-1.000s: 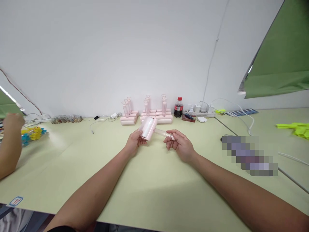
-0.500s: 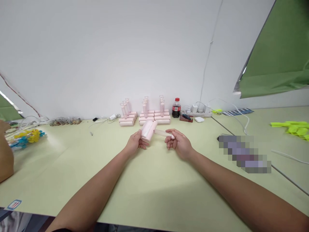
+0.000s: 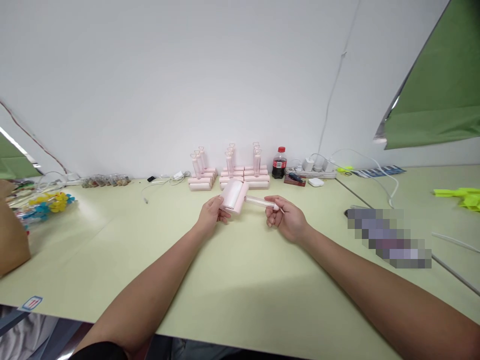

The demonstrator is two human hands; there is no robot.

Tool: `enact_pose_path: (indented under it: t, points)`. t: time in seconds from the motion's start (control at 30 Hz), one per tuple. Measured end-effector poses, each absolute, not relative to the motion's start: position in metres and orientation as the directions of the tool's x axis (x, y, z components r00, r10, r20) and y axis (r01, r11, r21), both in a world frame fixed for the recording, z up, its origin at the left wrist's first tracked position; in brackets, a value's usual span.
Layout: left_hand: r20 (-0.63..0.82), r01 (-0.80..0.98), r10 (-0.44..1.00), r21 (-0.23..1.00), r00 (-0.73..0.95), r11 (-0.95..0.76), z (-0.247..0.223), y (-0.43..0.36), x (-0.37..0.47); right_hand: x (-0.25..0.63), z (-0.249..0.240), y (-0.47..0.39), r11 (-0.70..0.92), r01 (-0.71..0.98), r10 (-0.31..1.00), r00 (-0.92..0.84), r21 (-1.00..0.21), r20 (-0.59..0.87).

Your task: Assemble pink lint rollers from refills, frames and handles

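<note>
My left hand [image 3: 213, 216] grips the left side of a pink roller-like piece [image 3: 235, 196], held above the table. A clear, pinkish handle [image 3: 259, 201] reaches from the right side of that piece to my right hand [image 3: 288, 218], whose thumb and fingers pinch its far end. Whether the handle is joined to the piece I cannot tell. Behind them, similar pink pieces [image 3: 256, 184] lie in stacked groups along the wall, with clear heart-topped handles [image 3: 229, 164] standing upright on them.
A cola bottle [image 3: 279, 164] stands by the wall, beside a power strip [image 3: 318, 174] with cables. Yellow and blue flower-shaped items [image 3: 52, 202] lie at the left, near a brown object [image 3: 13, 235]. A blurred-out object [image 3: 388, 240] and neon-yellow pieces [image 3: 459, 197] are at the right.
The view has shifted slightly. The pink piece is turned a little, showing more of its pale face, and both hands keep their hold.
</note>
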State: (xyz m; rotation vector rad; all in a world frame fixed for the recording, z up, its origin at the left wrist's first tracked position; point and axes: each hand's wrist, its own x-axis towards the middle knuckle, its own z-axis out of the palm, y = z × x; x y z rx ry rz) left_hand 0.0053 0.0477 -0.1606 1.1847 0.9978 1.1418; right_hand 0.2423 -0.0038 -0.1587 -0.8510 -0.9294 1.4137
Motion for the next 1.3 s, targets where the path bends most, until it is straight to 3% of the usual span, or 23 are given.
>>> enact_pose_path:
  t: [0.23,0.33,0.53,0.77,1.3]
  points:
    - [-0.038,-0.352,0.989,0.932,0.143,0.087,-0.153,0.048,0.006,0.238,-0.157,-0.006,0.051,-0.416,0.995,-0.054,-0.908,0.081]
    - [-0.011,-0.313,0.990,0.948,0.141,0.055,-0.152,0.047,0.004,0.237,-0.158,-0.006,0.066,-0.414,0.994,-0.056,-0.908,0.097]
    - [-0.011,-0.246,0.945,0.964,0.328,0.097,-0.160,0.043,0.007,0.242,-0.156,-0.004,0.073,-0.409,0.994,-0.044,-0.910,0.100]
    - [-0.024,-0.298,0.992,0.952,0.125,0.060,-0.159,0.057,-0.002,0.247,-0.155,-0.002,0.071,-0.403,0.996,-0.024,-0.913,0.089]
    - [0.083,-0.186,0.975,0.982,0.205,-0.044,-0.169,0.060,-0.005,0.244,-0.160,-0.003,0.083,-0.419,0.995,-0.022,-0.904,0.102]
